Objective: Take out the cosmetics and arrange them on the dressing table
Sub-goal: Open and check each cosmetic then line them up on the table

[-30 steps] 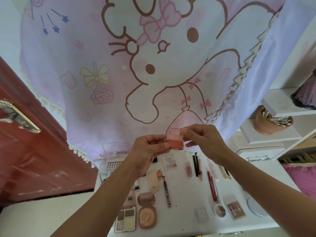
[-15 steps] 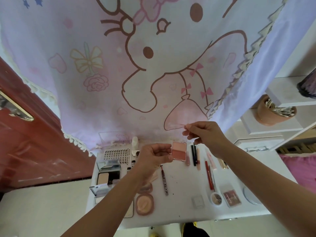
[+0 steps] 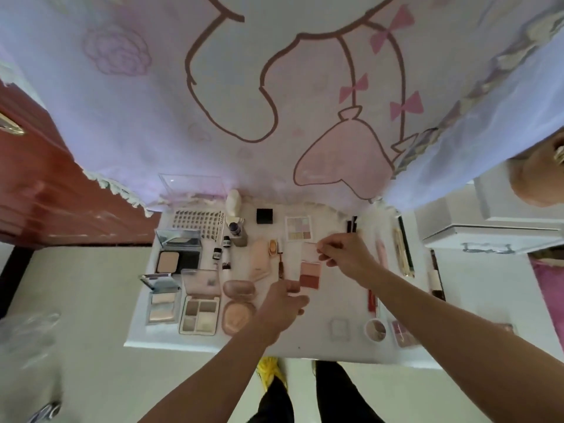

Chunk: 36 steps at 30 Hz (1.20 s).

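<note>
A small two-tone pink blush palette (image 3: pixel 310 274) lies low over the middle of the white dressing table (image 3: pixel 335 349). My left hand (image 3: pixel 282 306) pinches its near left corner. My right hand (image 3: pixel 346 254) pinches a thin clear cover (image 3: pixel 309 250) just behind the palette's far edge. Whether the cover is still joined to the palette is not clear. Many cosmetics lie spread over the table around both hands.
On the left lie an eyelash tray (image 3: pixel 198 222), open powder compacts (image 3: pixel 178 254), an eyeshadow quad (image 3: pixel 200 314) and a round cushion compact (image 3: pixel 238 306). A pastel palette (image 3: pixel 298 228) and black box (image 3: pixel 264 215) sit behind. Lip pens (image 3: pixel 371 300) and a small pot (image 3: pixel 375 329) lie right. A printed curtain (image 3: pixel 274 102) hangs behind.
Both hands came down from chest height to the table. The right hand lifted the clear cover off the palette, then brought it down just behind it. The view tilted downward.
</note>
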Tool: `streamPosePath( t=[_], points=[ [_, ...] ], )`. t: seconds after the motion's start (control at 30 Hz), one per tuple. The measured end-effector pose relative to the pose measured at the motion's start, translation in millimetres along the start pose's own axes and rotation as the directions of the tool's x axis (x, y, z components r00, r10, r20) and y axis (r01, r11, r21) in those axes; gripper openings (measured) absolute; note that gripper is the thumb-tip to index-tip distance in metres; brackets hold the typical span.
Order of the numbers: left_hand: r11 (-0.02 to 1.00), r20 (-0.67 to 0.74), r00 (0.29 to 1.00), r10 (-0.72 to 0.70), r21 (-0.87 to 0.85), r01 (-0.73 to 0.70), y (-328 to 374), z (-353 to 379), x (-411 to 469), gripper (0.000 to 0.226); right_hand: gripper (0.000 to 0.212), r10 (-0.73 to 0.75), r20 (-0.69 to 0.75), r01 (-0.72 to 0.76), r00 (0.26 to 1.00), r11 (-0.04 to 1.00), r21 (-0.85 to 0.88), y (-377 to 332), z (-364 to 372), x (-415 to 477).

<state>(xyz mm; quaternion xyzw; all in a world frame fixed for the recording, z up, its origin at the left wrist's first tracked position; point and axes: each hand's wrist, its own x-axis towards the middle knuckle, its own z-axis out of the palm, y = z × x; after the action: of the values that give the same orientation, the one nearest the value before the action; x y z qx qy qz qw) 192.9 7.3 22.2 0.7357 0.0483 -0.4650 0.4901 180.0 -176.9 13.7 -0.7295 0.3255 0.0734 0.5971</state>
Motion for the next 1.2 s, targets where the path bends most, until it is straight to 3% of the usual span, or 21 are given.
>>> streamPosePath(
  t=[0.13,0.33,0.43,0.57,0.93,1.07,1.2],
  points=[
    [0.995,-0.081,0.993,-0.087,0.038,0.091,-13,15,24,0.043,0.006,0.010,0.069,-0.009,0.998,1.000,-0.026,16,8,34],
    [0.987,-0.151,0.977,-0.151,0.024,0.157,-23,24,36,0.057,0.004,0.038,0.164,-0.035,0.986,0.999,-0.022,28,19,60],
    [0.985,-0.202,0.966,-0.159,0.038,0.170,-29,27,41,0.052,0.007,0.059,0.216,-0.052,0.975,0.998,-0.037,33,21,63],
    [0.986,-0.238,0.958,-0.158,0.010,0.165,-27,28,39,0.023,0.004,0.085,0.251,-0.071,0.964,0.995,-0.064,37,21,64],
    [0.986,-0.290,0.948,-0.132,0.056,0.154,-29,25,29,0.023,0.013,0.150,0.285,-0.114,0.947,0.984,-0.137,23,14,60],
    [0.991,-0.302,0.948,-0.104,0.048,0.124,-21,19,26,0.015,0.014,0.054,0.201,-0.004,0.978,0.971,-0.241,8,-14,57],
    [0.993,-0.304,0.950,-0.068,0.073,0.094,-11,17,25,0.018,0.022,-0.064,0.228,0.175,0.971,0.842,-0.510,5,-40,38]
  ],
)
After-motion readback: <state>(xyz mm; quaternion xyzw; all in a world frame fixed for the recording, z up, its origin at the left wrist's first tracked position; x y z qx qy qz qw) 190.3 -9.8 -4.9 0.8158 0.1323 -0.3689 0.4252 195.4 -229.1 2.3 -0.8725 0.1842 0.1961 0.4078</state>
